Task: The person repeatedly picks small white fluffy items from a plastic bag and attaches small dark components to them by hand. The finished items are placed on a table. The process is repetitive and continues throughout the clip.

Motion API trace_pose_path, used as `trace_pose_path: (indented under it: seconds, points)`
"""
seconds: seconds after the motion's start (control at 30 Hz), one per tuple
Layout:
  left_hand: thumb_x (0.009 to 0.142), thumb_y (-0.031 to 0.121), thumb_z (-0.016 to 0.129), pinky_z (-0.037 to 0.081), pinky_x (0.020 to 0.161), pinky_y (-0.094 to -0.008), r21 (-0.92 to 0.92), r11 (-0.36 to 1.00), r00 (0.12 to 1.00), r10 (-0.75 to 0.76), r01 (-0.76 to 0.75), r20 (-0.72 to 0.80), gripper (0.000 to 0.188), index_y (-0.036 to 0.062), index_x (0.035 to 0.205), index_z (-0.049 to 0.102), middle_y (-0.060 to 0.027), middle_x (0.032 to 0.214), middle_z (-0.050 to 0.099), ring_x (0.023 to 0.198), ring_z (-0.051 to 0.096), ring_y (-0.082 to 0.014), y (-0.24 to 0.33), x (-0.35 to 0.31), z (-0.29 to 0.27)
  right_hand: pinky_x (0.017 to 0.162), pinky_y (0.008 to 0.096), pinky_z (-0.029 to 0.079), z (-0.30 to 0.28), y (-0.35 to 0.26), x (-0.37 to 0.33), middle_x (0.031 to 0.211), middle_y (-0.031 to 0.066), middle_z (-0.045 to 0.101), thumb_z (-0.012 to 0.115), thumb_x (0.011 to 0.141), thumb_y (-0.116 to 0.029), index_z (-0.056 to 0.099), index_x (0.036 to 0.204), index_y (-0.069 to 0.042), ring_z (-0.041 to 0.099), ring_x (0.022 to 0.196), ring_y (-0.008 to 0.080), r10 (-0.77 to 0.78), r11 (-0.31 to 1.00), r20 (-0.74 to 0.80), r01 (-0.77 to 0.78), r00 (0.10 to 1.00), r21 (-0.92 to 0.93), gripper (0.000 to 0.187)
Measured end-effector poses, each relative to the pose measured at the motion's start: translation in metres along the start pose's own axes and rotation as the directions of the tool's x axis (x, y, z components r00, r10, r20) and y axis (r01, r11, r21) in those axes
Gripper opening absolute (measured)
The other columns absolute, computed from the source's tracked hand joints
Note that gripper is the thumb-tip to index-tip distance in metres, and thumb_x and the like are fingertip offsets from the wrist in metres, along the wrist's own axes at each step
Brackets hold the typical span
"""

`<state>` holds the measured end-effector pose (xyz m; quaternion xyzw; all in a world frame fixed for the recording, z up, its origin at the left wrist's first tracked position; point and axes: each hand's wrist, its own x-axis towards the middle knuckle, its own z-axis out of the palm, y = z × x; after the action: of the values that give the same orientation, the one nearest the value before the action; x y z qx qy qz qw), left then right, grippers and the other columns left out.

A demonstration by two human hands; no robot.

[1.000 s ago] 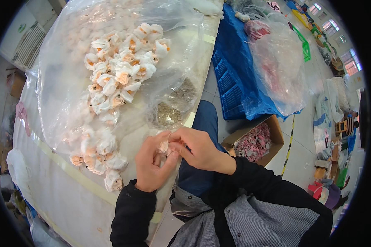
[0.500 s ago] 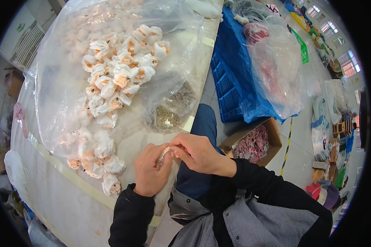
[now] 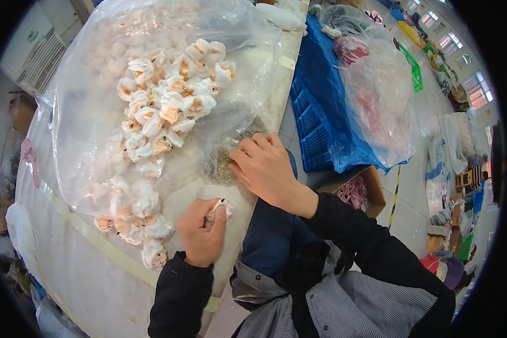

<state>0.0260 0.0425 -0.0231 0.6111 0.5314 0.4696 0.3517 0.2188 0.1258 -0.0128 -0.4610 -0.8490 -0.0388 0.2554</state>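
Note:
My left hand (image 3: 200, 232) is closed round a small white plush piece (image 3: 222, 208) with a dark dot near its top, held just above the table's near edge. Ahead and to the right, my right hand (image 3: 268, 173) reaches over a clear plastic bag of tiny greenish-grey parts (image 3: 224, 169). Its fingers bend down and together at the bag; whatever the fingertips pinch is hidden. A heap of white and peach plush pieces with orange parts (image 3: 169, 107) spills from a big clear plastic bag (image 3: 76, 129), left of the hands.
The pale table (image 3: 96, 281) carries strips of yellowish tape. To its right stand a blue crate (image 3: 310, 135) with blue sheeting and a bulging clear bag (image 3: 377, 96). A cardboard box of pink scraps (image 3: 377, 194) sits on the floor, near a yellow-black floor line (image 3: 395, 194).
My hands were together, fingers meeting on a small piece. They have parted: my right hand moved forward to the bag of tiny parts, while my left kept the plush piece.

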Motion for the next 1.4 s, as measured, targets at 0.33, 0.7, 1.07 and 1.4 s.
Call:
trace_pose_path:
  seconds: [0.33, 0.7, 1.07, 1.4]
  points:
    - [0.095, 0.006, 0.069, 0.035, 0.056, -0.0282, -0.009, 0.999, 0.999, -0.032, 0.032, 0.016, 0.012, -0.0037, 0.100, 0.071, -0.0043, 0.071, 0.054, 0.061, 0.045, -0.0109, 0.000, -0.001, -0.003, 0.083, 0.0389, 0.041, 0.018, 0.007, 0.003, 0.087, 0.0065, 0.059, 0.071, 0.081, -0.011, 0.064, 0.086, -0.009, 0.057, 0.089, 0.0257, -0.088, 0.993, -0.026, 0.090, 0.996, 0.071, 0.008]
    - [0.091, 0.002, 0.066, 0.041, 0.058, -0.0276, -0.069, 0.996, 0.998, -0.062, 0.060, -0.031, 0.010, -0.0057, 0.096, 0.071, -0.0076, 0.075, 0.063, 0.063, 0.053, -0.0118, 0.000, 0.001, -0.004, 0.084, 0.0382, 0.043, 0.010, 0.008, 0.004, 0.091, 0.0088, 0.061, 0.072, 0.084, -0.011, 0.064, 0.092, -0.006, 0.057, 0.092, 0.0272, -0.081, 0.992, 0.035, 0.078, 0.996, 0.097, 0.013]
    - [0.089, 0.001, 0.068, 0.044, 0.059, -0.0306, -0.048, 0.997, 0.998, -0.066, 0.065, -0.019, 0.007, -0.0037, 0.093, 0.070, -0.0106, 0.074, 0.063, 0.062, 0.057, -0.0171, 0.002, 0.000, -0.004, 0.077, 0.0390, 0.051, -0.002, 0.005, 0.004, 0.091, 0.0078, 0.065, 0.076, 0.083, -0.005, 0.069, 0.099, -0.008, 0.061, 0.088, 0.0298, 0.037, 0.888, 0.006, -0.036, 0.999, 0.458, 0.018]
    - [0.088, 0.003, 0.064, 0.039, 0.056, -0.0324, 0.010, 1.000, 1.000, 0.018, -0.018, -0.013, 0.008, -0.0021, 0.090, 0.069, -0.0096, 0.071, 0.058, 0.060, 0.053, -0.0189, -0.001, 0.001, -0.003, 0.085, 0.0389, 0.041, 0.019, -0.007, 0.018, 0.093, 0.0079, 0.063, 0.069, 0.083, -0.021, 0.066, 0.089, -0.008, 0.057, 0.097, 0.0259, -0.085, 0.990, 0.065, 0.077, 0.994, 0.114, 0.014]
